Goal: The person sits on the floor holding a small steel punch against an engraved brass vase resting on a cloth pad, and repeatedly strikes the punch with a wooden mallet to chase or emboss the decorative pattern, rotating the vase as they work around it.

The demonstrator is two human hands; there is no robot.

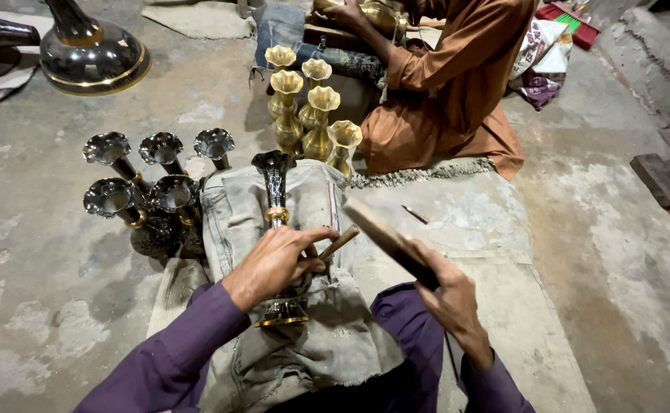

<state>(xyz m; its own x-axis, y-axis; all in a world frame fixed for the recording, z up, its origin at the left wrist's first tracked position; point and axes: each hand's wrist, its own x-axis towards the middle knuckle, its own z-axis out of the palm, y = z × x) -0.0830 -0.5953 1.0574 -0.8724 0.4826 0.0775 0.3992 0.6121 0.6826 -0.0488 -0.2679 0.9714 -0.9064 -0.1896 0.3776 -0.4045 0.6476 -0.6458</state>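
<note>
A dark engraved metal vase (275, 191) with a brass band lies on a grey cloth pad (235, 222) over my lap. My left hand (277, 260) rests on the vase's body and pinches a small chisel with a wooden handle (340, 242) against it. My right hand (446, 294) is raised beside it, gripping a flat wooden mallet (384, 239) that points up and left toward the chisel.
Several dark finished vases (147, 187) stand to the left of the pad. Several plain brass vases (312, 111) stand ahead. Behind them a person in an orange robe (457, 84) sits working on another brass piece. A large dark vessel (90, 50) sits far left. A thin tool (414, 214) lies on the floor.
</note>
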